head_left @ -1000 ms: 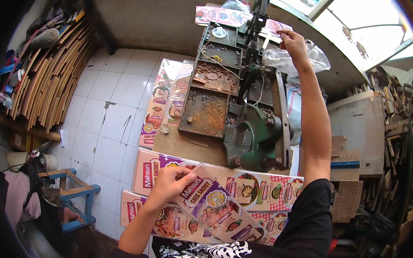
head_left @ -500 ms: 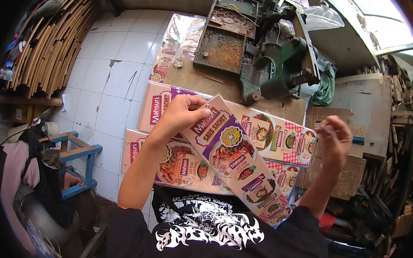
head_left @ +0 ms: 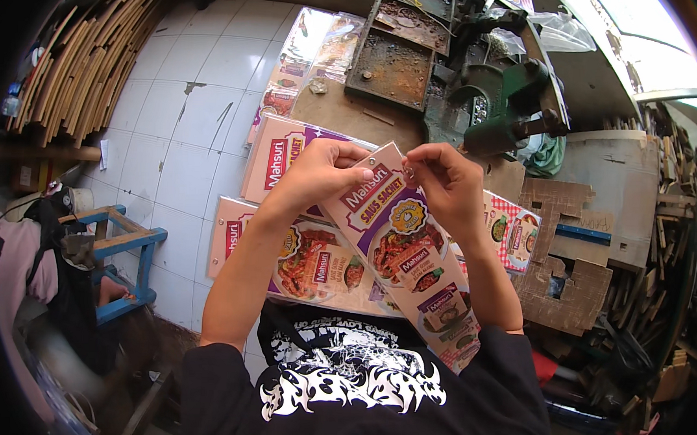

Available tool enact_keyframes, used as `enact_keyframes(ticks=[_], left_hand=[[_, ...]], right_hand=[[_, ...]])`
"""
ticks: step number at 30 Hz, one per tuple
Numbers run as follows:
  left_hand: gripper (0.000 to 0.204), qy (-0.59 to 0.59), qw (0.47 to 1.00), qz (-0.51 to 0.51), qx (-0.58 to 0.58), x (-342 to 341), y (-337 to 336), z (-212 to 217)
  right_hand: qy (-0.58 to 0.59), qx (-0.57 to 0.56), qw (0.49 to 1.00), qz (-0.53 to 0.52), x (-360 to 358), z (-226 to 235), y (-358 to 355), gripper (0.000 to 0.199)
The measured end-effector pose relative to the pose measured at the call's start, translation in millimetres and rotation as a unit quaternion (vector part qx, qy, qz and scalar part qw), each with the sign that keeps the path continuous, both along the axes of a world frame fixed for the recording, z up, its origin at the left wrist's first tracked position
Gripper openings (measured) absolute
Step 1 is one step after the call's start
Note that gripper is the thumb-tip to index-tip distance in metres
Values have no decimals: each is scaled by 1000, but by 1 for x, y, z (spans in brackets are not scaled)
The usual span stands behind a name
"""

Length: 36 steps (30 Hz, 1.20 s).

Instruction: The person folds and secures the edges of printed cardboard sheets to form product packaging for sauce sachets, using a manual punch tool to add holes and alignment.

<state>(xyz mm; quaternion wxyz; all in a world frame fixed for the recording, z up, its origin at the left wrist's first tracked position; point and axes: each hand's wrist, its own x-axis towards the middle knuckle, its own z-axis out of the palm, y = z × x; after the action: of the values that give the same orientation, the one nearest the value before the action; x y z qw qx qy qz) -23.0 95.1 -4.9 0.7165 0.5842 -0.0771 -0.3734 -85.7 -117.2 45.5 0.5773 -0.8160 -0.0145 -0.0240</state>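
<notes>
A long laminated printed sign strip [head_left: 412, 248], with food pictures on pink and purple, lies slantwise in front of me. My left hand [head_left: 319, 173] is closed on its upper left edge, thumb on top. Near that end a small round eyelet [head_left: 373, 163] shows in the corner. At the strip's other top corner, the fingers of my right hand [head_left: 447, 183] are pinched together. Something small and shiny seems to be between them, too small to name. Below lie two piles of like strips, a farther pile [head_left: 263, 162] and a nearer pile [head_left: 306, 266], partly covered by my arms.
A green hand press [head_left: 499, 119] stands at the far right of the table, beside a dirty metal parts tray [head_left: 392, 66]. Cut cardboard [head_left: 573, 296] is at the right. A blue stool [head_left: 130, 249] and stacked wooden slats [head_left: 96, 62] are on the left.
My right hand has come in from the right to the strip's top corner, fingers pinched. The left hand still holds the strip, now shifted slightly right.
</notes>
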Motion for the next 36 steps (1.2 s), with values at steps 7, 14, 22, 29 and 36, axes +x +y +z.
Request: enact_keyframes(ticks=[7, 14, 22, 29, 36], left_hand=[[35, -5, 1000, -13, 18, 1, 3, 1], [37, -7, 999, -2, 33, 0, 1, 1], [40, -12, 999, -11, 34, 3, 1, 2], [36, -13, 999, -11, 35, 2, 0, 4], [31, 1, 1000, 10, 22, -1, -2, 3]], right_hand=[[-216, -207, 948, 110, 49, -2, 3, 10], [-274, -250, 908, 197, 70, -6, 7, 16], [-325, -301, 851, 281, 77, -4, 5, 19], [-352, -308, 833, 296, 76, -6, 0, 19], [-369, -334, 814, 298, 75, -8, 2, 19]])
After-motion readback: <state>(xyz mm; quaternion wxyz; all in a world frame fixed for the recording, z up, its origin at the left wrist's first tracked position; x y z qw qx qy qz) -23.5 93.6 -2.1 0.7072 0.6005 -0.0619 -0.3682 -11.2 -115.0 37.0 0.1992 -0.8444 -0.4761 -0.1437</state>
